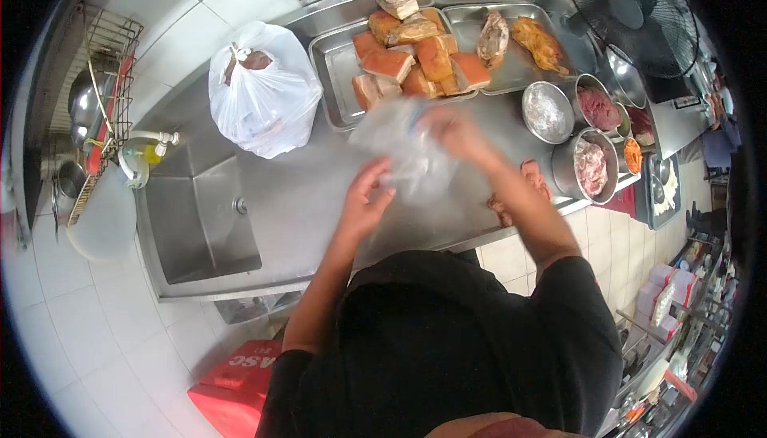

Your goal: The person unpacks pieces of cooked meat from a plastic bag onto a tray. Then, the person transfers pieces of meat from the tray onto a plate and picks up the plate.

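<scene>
Black shirt (pixel 479 334) up front; right hand (pixel 449 129) grips a blurred clear bag (pixel 385 129), left hand (pixel 370 197) half-spread. Probably light, limp, slippery: pinch its edge.

Clear plastic bag (pixel 386 129); smooth, shiny metal counter (pixel 307 186).

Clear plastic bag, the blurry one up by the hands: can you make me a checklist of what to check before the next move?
1. Right hand gripping the clear plastic bag: ok, it holds the upper part.
2. Left hand gripping the bag too: cannot tell; thumb and fingers are apart, beside its lower part.
3. Bag's mouth open: cannot tell, too blurred.
4. Meat blocks on a tray: ok, piled up.
5. Loose meat on a tray or in a bowl: not ok, it lies on the counter by the right forearm.
</scene>
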Available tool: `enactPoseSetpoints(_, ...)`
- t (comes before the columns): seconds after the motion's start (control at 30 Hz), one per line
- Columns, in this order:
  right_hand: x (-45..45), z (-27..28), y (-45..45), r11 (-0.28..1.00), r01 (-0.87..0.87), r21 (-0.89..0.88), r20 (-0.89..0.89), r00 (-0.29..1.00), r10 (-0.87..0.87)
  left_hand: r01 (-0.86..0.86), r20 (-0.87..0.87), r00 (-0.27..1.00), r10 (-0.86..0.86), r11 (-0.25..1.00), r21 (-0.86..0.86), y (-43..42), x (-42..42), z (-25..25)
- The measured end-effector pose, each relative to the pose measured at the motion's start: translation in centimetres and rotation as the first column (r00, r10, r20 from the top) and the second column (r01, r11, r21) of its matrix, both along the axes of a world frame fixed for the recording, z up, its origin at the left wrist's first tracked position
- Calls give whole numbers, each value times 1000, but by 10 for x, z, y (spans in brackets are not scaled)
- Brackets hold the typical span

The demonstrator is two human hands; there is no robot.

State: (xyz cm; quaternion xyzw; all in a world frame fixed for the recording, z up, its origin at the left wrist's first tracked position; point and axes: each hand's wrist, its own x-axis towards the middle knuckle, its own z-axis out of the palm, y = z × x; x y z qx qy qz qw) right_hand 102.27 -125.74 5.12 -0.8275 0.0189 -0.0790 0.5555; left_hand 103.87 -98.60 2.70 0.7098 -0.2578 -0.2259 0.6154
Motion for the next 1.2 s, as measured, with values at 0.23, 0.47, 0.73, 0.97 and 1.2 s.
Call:
enactPoseSetpoints(0.23, 107, 89, -148, 751, 494, 438, 416, 629, -657, -242, -35, 970, 240, 967, -76, 16, 19, -6)
enactPoseSetpoints(0.47, 213, 48, -228, 511, 848, -140, 749, 428, -505, -299, -70, 949, 306, 949, 99, 40, -15, -50)
enactPoseSetpoints(0.73, 271, -126, -258, 721, 234, -652, 121, 971, -206, -329, -167, 906, 389, 895, 302, 67, -64, -73)
enactPoseSetpoints(0.97, 293, -97, -279, 645, -57, -762, -267, 935, -233, -321, -164, 910, 380, 898, 302, 73, -54, -70)
enactPoseSetpoints(1.2, 227, -54, -215, 543, 624, -562, 221, 746, -629, -319, -137, 922, 362, 911, 261, 83, -48, -75)
